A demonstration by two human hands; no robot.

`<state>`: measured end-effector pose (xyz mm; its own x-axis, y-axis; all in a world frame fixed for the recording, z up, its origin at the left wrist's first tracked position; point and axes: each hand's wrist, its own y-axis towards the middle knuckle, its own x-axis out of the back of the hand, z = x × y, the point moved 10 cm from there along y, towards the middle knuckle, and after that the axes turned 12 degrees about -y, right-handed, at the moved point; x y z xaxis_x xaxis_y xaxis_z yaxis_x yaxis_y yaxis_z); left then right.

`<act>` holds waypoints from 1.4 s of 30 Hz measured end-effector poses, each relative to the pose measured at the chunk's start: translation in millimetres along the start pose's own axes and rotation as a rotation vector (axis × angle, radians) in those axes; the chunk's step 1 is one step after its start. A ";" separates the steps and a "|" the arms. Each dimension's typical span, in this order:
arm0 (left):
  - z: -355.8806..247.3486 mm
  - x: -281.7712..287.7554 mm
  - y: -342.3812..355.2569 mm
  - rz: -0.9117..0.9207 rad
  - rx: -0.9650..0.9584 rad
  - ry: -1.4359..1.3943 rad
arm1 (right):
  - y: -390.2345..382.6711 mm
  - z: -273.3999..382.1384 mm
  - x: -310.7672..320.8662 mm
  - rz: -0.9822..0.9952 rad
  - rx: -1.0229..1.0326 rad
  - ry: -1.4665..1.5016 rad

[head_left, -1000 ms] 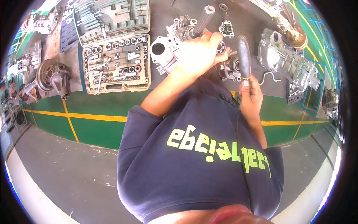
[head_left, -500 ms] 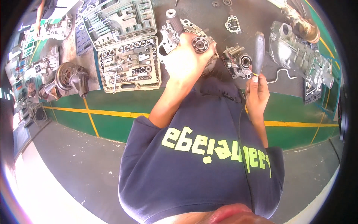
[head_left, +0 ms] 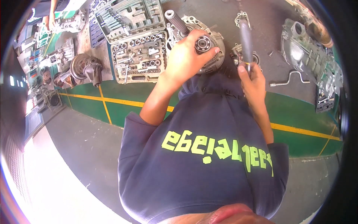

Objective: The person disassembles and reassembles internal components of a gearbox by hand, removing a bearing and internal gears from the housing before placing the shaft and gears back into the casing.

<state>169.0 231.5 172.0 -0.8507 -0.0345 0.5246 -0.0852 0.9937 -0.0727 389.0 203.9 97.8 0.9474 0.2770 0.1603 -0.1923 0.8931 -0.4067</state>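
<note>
Fingers of my left hand [head_left: 184, 58] are wrapped round a ball bearing [head_left: 203, 43] on a round metal gearbox assembly [head_left: 214, 58], beside an upright splined shaft [head_left: 178, 23] that leans left. My right hand [head_left: 251, 78] is closed on a long grey tool [head_left: 246, 39] with a yellow band near its grip, held upright just right of that assembly. Behind the tool, a smaller metal housing [head_left: 236, 56] is partly hidden, and a flat bracket [head_left: 241, 16] lies farther back. A bent wrench [head_left: 290, 81] lies to the right of my right hand.
An open socket case [head_left: 140, 35] is at left, beside a flanged drum assembly [head_left: 82, 69]. A large aluminium casing [head_left: 300, 52] and a small tool tray [head_left: 323, 100] are at right. Another person's hand [head_left: 50, 20] works over parts at the upper left. The bench edge [head_left: 97, 83] curves below.
The grey tool and my right hand have moved leftward, toward the gearbox assembly. My left hand keeps its grip there. The whole view has shifted, with the bench appearing farther right.
</note>
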 end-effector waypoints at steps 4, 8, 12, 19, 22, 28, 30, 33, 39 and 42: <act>26.5 -2.5 -2.9 0.110 0.297 -0.432 | 33.4 30.5 -38.4 0.171 -0.013 0.136; 28.5 -0.7 -9.3 0.112 0.454 -0.690 | 56.4 62.8 -74.3 0.233 -0.010 0.165; 27.2 -3.2 -6.9 0.099 0.371 -0.798 | 51.1 75.8 -110.9 0.503 -0.050 0.191; 32.5 -2.8 -17.2 -0.140 0.432 -0.875 | 58.3 78.8 -115.8 0.348 -0.004 0.305; 38.0 3.7 -21.3 -0.181 0.482 -0.786 | 59.3 86.2 -123.7 0.386 0.079 0.346; 48.1 8.3 -34.9 -0.401 0.479 -0.775 | 65.4 85.6 -124.1 0.312 0.137 0.193; 43.8 6.5 -34.9 -0.394 0.486 -0.823 | 64.4 85.0 -124.7 0.357 0.097 0.228; 38.8 9.3 -28.4 -0.296 0.475 -0.723 | 62.4 75.5 -131.1 0.389 0.039 0.331; 42.2 11.4 -18.8 -0.149 0.469 -0.724 | 52.1 74.7 -125.8 0.130 0.053 0.545; 39.4 7.7 -22.5 -0.186 0.467 -0.751 | 52.4 69.8 -129.2 0.191 0.041 0.469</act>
<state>143.9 204.7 144.2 -0.9031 -0.4132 -0.1174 -0.3175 0.8263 -0.4652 238.7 239.6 118.5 0.9054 0.2562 -0.3386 -0.3745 0.8577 -0.3523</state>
